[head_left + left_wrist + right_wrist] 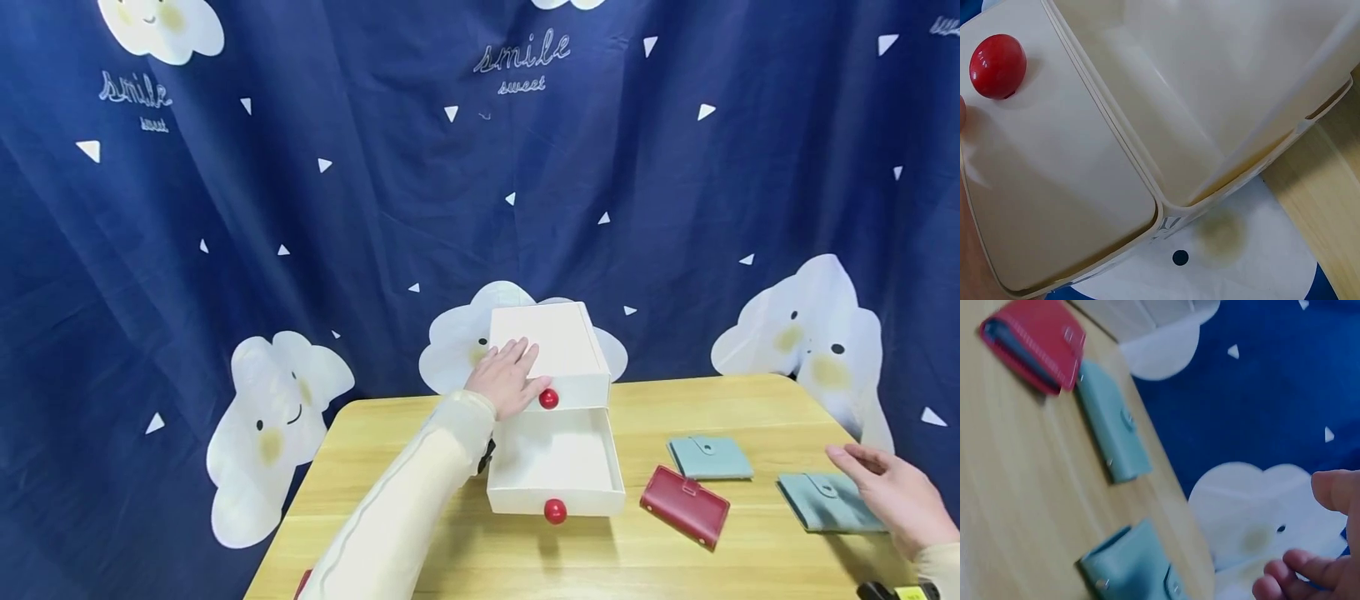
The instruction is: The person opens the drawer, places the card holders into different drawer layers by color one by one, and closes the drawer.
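My left hand [507, 379] rests on the top of a white two-drawer box [551, 337], fingers spread over its left front edge and thumb close to the upper red knob [549, 399]. The lower drawer [557, 467] is pulled out, with nothing in it; its own red knob [555, 511] faces me. In the left wrist view the closed upper drawer front [1066, 162] fills the left side. My right hand [903, 492] hovers over the nearer teal wallet [832, 502], holding nothing, fingers loosely bent. In the right wrist view its fingers [1300, 575] appear apart from the wallets.
A second teal wallet [712, 458] and a dark red wallet [686, 505] lie between the box and my right hand. The wooden table [375, 450] ends against a dark blue curtain [390, 208] with white clouds. A red item's edge [302, 582] shows beside my left sleeve.
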Motion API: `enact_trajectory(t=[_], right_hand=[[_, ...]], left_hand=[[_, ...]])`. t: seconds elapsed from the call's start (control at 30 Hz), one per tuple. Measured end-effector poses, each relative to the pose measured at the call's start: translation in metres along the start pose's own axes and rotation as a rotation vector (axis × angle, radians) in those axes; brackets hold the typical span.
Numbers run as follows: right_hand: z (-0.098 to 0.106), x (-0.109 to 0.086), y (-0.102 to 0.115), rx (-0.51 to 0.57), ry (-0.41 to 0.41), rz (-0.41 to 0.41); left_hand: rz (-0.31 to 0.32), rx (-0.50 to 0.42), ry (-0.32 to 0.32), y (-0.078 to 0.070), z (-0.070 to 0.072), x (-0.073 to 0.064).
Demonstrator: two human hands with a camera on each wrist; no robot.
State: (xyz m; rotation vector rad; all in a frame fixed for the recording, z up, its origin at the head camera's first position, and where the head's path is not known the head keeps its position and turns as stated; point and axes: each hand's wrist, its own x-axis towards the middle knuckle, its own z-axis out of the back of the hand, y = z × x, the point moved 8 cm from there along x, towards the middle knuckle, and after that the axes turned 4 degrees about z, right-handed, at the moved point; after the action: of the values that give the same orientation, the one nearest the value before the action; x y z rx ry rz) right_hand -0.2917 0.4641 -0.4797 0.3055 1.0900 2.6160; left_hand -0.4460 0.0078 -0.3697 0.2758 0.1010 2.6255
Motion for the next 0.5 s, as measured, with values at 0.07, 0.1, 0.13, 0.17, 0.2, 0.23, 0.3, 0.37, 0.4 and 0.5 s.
enact_trajectory(t=[0.07,0.1,0.13,0.17,0.2,0.23,0.3,0.37,0.4,0.5], right_hand=[[0.0,0.0,-0.011,-0.01,-0.019,-0.058],[-0.001,0.0,-0.017,-0.006,-0.016,-0.086],[-0.002,0.0,-0.022,-0.007,-0.015,-0.108],[-0.004,0.0,-0.027,-0.008,-0.012,-0.135],[-0.005,0.0,-0.032,-0.005,-0.011,-0.158],[-0.007,0.0,-0.037,0.001,-0.007,-0.183],[-0.009,-0.002,-0.046,0.016,-0.006,-0.235],[-0.01,-0.004,-0.053,0.033,-0.019,-0.286],[-0.01,-0.005,-0.055,0.042,-0.028,-0.307],[-0.01,-0.008,-0.06,0.053,-0.039,-0.356]], left_hand=[[0.005,0.002,0.004,0.001,-0.001,-0.001],[0.006,0.0,0.006,0.001,-0.001,-0.001],[0.006,-0.003,0.006,0.001,-0.001,-0.001],[0.006,-0.005,0.007,0.001,0.0,-0.001],[0.005,-0.007,0.007,0.0,0.0,-0.002],[0.006,-0.004,0.01,0.0,0.0,-0.002],[0.006,0.0,0.013,0.0,0.001,-0.003],[0.006,0.005,0.017,-0.001,0.002,-0.003],[0.006,0.005,0.017,-0.001,0.002,-0.004],[0.008,0.007,0.017,0.0,0.001,-0.004]])
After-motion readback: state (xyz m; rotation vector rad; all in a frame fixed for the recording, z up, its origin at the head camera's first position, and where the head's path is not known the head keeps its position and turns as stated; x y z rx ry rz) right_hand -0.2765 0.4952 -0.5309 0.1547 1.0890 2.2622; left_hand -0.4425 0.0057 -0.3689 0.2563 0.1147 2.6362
